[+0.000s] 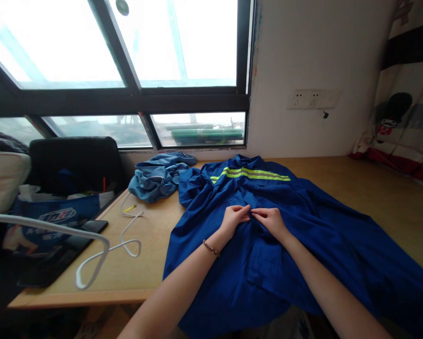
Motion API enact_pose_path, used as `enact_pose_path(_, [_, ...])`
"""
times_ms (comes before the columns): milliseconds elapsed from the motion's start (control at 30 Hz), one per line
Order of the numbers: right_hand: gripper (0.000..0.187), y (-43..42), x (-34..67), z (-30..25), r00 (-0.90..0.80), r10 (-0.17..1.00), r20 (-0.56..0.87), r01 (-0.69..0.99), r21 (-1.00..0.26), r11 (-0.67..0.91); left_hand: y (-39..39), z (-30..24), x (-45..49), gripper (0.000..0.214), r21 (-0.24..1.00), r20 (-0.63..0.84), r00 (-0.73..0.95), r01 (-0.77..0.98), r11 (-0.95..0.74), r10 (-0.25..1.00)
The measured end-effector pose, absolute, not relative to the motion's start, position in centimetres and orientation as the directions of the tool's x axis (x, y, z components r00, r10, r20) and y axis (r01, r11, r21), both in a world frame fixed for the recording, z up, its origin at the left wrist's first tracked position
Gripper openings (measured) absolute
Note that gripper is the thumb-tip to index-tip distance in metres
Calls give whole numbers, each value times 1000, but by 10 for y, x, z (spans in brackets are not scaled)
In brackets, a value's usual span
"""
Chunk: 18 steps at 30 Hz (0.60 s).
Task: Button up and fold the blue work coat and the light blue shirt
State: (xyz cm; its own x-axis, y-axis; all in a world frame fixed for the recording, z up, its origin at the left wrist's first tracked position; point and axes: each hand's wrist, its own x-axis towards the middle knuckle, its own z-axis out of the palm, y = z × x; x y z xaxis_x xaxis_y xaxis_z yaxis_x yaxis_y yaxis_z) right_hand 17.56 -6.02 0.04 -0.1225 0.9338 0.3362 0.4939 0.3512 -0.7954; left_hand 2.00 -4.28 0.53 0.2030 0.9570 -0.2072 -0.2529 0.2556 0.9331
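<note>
A dark blue work jacket (211, 254) with a yellow-green and grey reflective stripe lies spread over the wooden table, its collar toward the wall and its lower part hanging over the front edge. Near the middle of its front, my left hand (234, 218) pinches the cloth between thumb and fingers. Close beside it, my right hand (270, 220) grips the same fold, the fingertips of both almost meeting. Whether a button or fastener sits between them is too small to tell. A beaded bracelet (210, 248) circles my left wrist.
A crumpled lighter blue garment (158, 176) lies at the table's back left. White cable (126, 245) loops over the table (141, 278) near a dark flat device (87, 229). A black chair (77, 160) holding bags stands left. Wall sockets (313, 99) and a curtain (409, 117) are at right.
</note>
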Motion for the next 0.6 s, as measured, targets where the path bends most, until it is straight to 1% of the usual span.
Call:
enact_pose_path(100, [20,-65,170,0,-157,902,402,661,-636,398,-43,4,21,30,945,-190,179,-232,229,965])
enact_pose_path(167, [19,-67,167,0,-173,898,404,709,-582,398,-43,2,21,29,946,-184,156,-238,218,970])
enact_pose_path(233, [19,-68,165,1,-177,902,394,703,-590,396,-42,0,21,27,943,-184,139,-254,215,973])
enact_pose_path(467, [26,-66,167,4,-142,926,351,592,-719,364,-42,0,20,23,912,-220,109,-331,244,969])
enact_pose_path(600, [30,-66,168,2,-150,926,346,581,-727,366,-44,2,21,22,895,-247,80,-362,259,966])
